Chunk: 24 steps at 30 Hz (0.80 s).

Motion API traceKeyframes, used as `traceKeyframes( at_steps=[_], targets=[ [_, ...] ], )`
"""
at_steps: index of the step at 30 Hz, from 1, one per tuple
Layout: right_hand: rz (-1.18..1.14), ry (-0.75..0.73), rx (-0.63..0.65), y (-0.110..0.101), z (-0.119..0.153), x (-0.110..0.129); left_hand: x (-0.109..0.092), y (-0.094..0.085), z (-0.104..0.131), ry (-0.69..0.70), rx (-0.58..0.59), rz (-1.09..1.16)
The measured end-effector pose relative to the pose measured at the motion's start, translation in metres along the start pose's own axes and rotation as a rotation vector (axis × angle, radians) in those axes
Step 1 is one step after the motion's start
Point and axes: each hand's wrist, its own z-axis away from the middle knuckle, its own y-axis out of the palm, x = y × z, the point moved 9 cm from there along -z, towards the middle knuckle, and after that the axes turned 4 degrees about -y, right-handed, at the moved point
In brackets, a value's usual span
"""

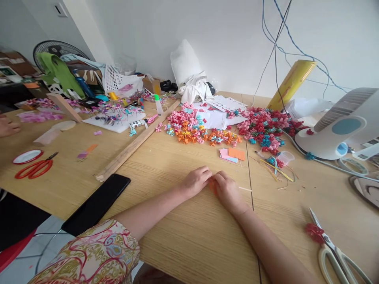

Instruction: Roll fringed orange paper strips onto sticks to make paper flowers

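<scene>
Close together over the middle of the wooden table (166, 173), my left hand (197, 181) and my right hand (227, 189) have their fingers bent and pinched. Between them a small orange piece (212, 185) shows, mostly covered by the right fingers. What the left fingertips hold is too small to make out. A thin pale strip (245, 189) sticks out to the right of my right hand. Just beyond the hands lie pink, blue and orange paper pieces (236, 154). Farther back are piles of small pink, orange and blue flowers (189, 128).
White-handled scissors (331, 248) lie at the right front, a black phone (96, 203) at the left. A wooden bar (137, 144) crosses the table. Red scissors (34, 167) and another person's hand (8, 126) are far left. A white fan (340, 122) stands right.
</scene>
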Motion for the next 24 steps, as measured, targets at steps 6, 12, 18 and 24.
traceKeyframes(
  at_steps=[6,12,18,24],
  targets=[
    [0.027,-0.026,0.001,0.004,0.0009,0.0,-0.0009,0.0039,0.0004,0.009,0.013,-0.022],
    [0.077,-0.067,0.037,0.0034,0.0008,0.0048,0.0005,0.001,0.0007,-0.013,-0.029,-0.022],
    [0.113,-0.081,0.057,0.0023,0.0014,0.0076,0.0005,-0.0014,0.0002,-0.017,-0.062,0.007],
    [0.066,-0.054,0.025,0.0043,0.0019,0.0043,-0.0012,-0.0039,0.0002,0.004,-0.058,-0.033]
  ],
)
